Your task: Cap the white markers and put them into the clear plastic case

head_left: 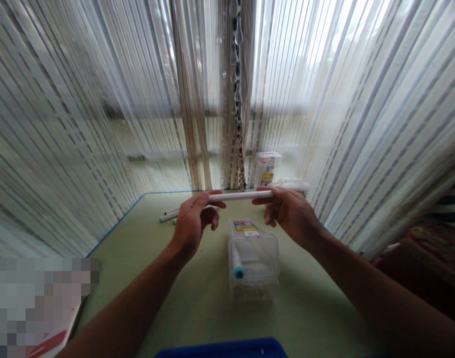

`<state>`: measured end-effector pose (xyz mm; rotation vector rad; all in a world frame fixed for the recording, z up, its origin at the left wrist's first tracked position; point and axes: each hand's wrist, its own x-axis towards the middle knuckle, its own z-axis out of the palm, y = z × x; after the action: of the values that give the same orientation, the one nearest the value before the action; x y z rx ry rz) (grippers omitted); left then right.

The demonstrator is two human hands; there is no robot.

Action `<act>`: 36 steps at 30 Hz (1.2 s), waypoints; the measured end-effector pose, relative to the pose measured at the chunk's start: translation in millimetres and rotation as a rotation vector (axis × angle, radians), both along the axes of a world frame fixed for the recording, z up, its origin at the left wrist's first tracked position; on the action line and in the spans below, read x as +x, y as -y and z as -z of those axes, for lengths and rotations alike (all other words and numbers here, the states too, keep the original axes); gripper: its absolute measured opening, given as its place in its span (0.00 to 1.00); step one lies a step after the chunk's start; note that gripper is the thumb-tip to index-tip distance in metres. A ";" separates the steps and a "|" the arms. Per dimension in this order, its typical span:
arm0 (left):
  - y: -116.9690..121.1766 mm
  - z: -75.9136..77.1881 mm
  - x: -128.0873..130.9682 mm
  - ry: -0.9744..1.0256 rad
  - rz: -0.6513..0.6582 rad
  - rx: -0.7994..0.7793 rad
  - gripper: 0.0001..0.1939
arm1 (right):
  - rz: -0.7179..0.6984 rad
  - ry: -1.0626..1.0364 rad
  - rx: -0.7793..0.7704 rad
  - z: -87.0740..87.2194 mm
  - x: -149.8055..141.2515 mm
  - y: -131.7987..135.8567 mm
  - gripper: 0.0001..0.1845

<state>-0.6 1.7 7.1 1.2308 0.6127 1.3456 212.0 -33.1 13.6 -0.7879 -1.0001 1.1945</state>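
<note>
Between my two hands a white marker pen (239,196) is held level above the table, one end in each hand. My left hand (192,219) pinches its left end between thumb and fingers. The right end sits in the pinch of my right hand (292,214). Below and between the hands lies an open clear plastic case (255,258) with a yellow label. Inside it rests one marker with a blue end (238,271). Past my left hand several white markers (169,216) lie on the table, partly hidden by that hand.
The pale green table (137,238) has a blue edge. At its back right stand a clear labelled container (267,169) and another clear plastic piece (294,184). A blue object (223,348) is at the near edge. String curtains (137,99) hang behind.
</note>
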 end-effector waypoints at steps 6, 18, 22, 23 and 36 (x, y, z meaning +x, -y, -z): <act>1.0 -0.1 -0.3 0.005 0.003 0.001 0.17 | -0.002 0.009 -0.003 1.3 1.1 -1.0 0.14; -0.5 -0.6 -0.8 -0.036 -0.017 0.007 0.16 | 0.033 0.090 0.008 1.2 0.0 -0.6 0.16; -1.8 1.7 -0.9 -0.090 -0.037 0.041 0.15 | 0.048 0.135 0.025 2.8 0.1 -1.3 0.18; -1.9 2.1 -0.7 -0.104 -0.045 0.050 0.15 | 0.052 0.146 0.032 3.3 0.1 -1.4 0.19; -0.4 1.7 -0.1 -0.182 -0.087 0.127 0.16 | 0.068 0.264 0.106 6.9 0.5 -1.4 0.19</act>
<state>-0.7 2.1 5.3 1.4557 0.7248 1.3707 212.5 -31.7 6.7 -0.9038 -1.2326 0.9870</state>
